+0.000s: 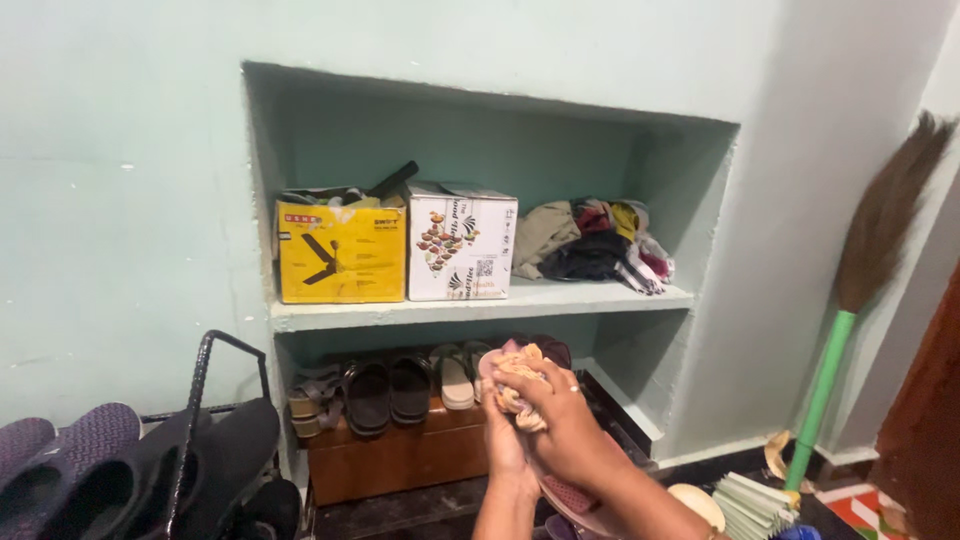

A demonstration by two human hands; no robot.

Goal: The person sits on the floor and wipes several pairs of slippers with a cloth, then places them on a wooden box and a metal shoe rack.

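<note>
A: Cloth [520, 385], crumpled and pale orange, sits in front of the lower shelf, pressed onto the top of a pink slipper [570, 492]. Which hand has it?

B: Right hand [560, 415]. Its fingers are curled tight around the cloth, with a ring on one finger. Left hand [505, 440] is mostly hidden behind the right; it seems to grip the slipper from underneath, but how far it is closed I cannot tell.

A: How is the slipper held?

B: Tilted, toe end up toward the shelf, heel end down near the wrists.

A: Count what is in the niche.

B: Two boxes on the upper shelf [480, 305]: a yellow box [340, 252] at the left and a white box [462, 248] just beside it, touching. One heap of clothes [595, 245] to the right of them. On the lower level, a brown wooden bench [400, 450] carries sandals [390, 390]; I count about five soles standing in a row, and the far right ones are hidden behind the hands.

A: And outside the niche?

B: One black rack [200, 400] at the near left holding dark shoes [215, 460] and a purple pair [60, 450], though the exact number there is unclear. One broom [850, 300] with a green handle leans in the right corner. One stack of pale green folded paper [750, 505] lies on the floor near it
</note>
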